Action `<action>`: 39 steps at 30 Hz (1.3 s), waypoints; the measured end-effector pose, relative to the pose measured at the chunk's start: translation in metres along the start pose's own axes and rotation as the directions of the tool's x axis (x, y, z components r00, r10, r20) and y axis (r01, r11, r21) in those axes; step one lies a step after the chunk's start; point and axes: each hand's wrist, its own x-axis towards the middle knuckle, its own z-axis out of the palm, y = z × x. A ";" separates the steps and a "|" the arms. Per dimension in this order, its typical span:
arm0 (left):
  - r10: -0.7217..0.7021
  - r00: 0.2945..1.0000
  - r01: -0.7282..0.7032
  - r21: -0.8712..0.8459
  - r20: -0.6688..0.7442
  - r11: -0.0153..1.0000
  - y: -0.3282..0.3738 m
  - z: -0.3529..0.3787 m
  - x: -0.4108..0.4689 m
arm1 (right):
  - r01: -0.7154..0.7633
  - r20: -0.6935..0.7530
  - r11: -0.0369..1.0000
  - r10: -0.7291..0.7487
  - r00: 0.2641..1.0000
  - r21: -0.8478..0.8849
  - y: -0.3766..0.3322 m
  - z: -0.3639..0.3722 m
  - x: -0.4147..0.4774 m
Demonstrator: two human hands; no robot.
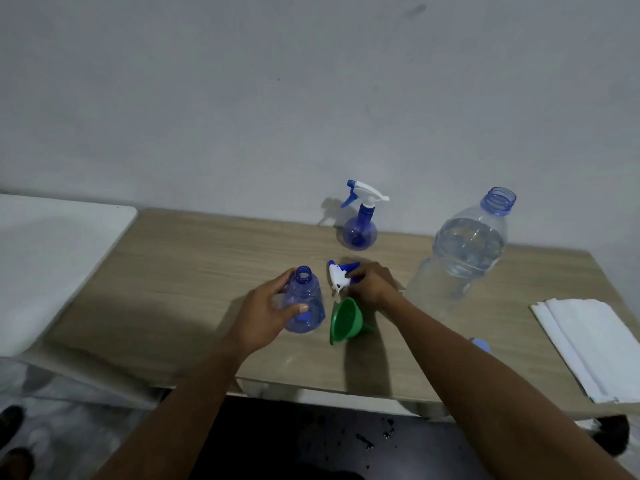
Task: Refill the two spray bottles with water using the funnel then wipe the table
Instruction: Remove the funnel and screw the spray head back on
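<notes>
Left hand (pixel 263 317) grips uncapped translucent blue bottle (pixel 304 303); right hand (pixel 372 284) pinches white-blue sprayer head (pixel 337 275).

A single wide-angle view, worn on the person's head, faces forward and steeply down from close above the wooden table (pixel 194 265). The table's near edge sits low in frame and its right end runs out of view. The wall (pixel 277 98) fills the far upper half, and floor (pixel 79 431) shows near left.
</notes>
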 end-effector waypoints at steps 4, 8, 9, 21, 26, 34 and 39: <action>0.007 1.000 -0.007 0.025 -0.001 1.000 -0.001 0.000 0.000 | 0.013 0.002 1.000 -0.013 1.000 -0.002 -0.001 0.003 0.006; 0.003 1.000 -0.003 0.027 -0.008 1.000 0.000 -0.001 -0.001 | 0.100 -0.068 0.973 -0.088 0.994 0.209 -0.012 -0.004 -0.003; 0.002 1.000 -0.002 0.019 -0.006 1.000 0.002 -0.002 -0.002 | 0.143 -0.102 0.954 -0.120 0.988 0.265 -0.017 -0.008 -0.010; 0.002 1.000 -0.003 -0.032 -0.013 0.999 0.003 -0.002 -0.009 | 0.649 -0.408 0.499 -0.513 0.755 0.574 -0.123 -0.102 -0.125; -0.015 1.000 0.014 -0.052 -0.007 0.999 -0.002 -0.003 -0.009 | 0.653 -0.402 0.452 -0.535 0.744 0.608 -0.142 -0.108 -0.140; 0.028 1.000 -0.028 -0.047 0.007 0.998 -0.001 -0.002 -0.007 | 0.559 -0.313 0.539 -0.484 0.818 0.630 -0.122 -0.071 -0.119; 0.040 0.999 -0.039 -0.075 0.010 0.996 -0.002 -0.001 -0.006 | 0.419 -0.159 0.641 -0.424 0.892 0.643 -0.094 -0.022 -0.100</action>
